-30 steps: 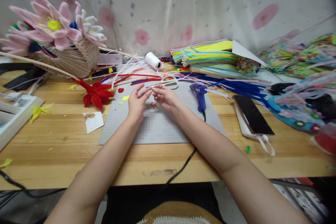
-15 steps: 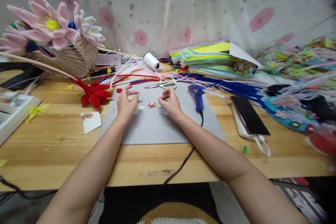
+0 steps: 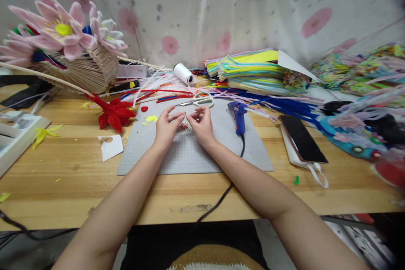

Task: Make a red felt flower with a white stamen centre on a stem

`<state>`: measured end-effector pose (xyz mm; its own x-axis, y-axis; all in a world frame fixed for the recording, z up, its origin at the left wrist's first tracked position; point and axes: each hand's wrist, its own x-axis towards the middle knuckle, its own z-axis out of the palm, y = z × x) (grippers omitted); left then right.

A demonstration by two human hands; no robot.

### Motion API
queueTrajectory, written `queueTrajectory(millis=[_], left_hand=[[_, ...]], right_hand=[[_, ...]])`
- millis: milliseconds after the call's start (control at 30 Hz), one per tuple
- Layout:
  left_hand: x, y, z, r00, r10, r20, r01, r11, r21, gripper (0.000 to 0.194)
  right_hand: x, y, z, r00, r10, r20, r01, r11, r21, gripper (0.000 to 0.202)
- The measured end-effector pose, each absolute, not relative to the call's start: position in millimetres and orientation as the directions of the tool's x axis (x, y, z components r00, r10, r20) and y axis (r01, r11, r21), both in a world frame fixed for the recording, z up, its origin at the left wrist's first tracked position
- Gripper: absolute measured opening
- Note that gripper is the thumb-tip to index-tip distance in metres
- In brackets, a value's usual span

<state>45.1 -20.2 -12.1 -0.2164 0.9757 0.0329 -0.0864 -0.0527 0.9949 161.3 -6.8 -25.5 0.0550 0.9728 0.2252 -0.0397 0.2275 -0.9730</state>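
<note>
My left hand (image 3: 166,126) and my right hand (image 3: 201,125) meet fingertip to fingertip above the grey cutting mat (image 3: 190,158). Thumb and forefinger of each are pinched together around something tiny and whitish, too small to make out. Just beneath the fingertips a small red, white and yellow spiky piece (image 3: 184,126) lies on the mat, partly covered. Yellow scraps (image 3: 152,118) and a red disc (image 3: 144,109) are left of my left hand. Scissors with pale handles (image 3: 202,99) lie behind the hands.
A blue glue gun (image 3: 238,120) rests on the mat's right, its black cable running to the front edge. Beyond it is a phone (image 3: 302,138). A red flower (image 3: 115,114) and white card (image 3: 111,147) lie left. A thread spool (image 3: 182,73) and pipe-cleaner bundles (image 3: 253,69) stand behind.
My left hand has moved right, and its fingertips now meet those of my right hand. The yellow scraps have come into fuller view, while the white disc is now hidden.
</note>
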Motion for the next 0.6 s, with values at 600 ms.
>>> queueTrajectory(millis=[600], left_hand=[[36,-21,-6,-0.194,0.904,0.381,0.454,-0.261,0.852,0.045]], right_hand=[[169,5,-14,-0.077,0.952,0.295,-0.003,0.296,-0.955,0.036]])
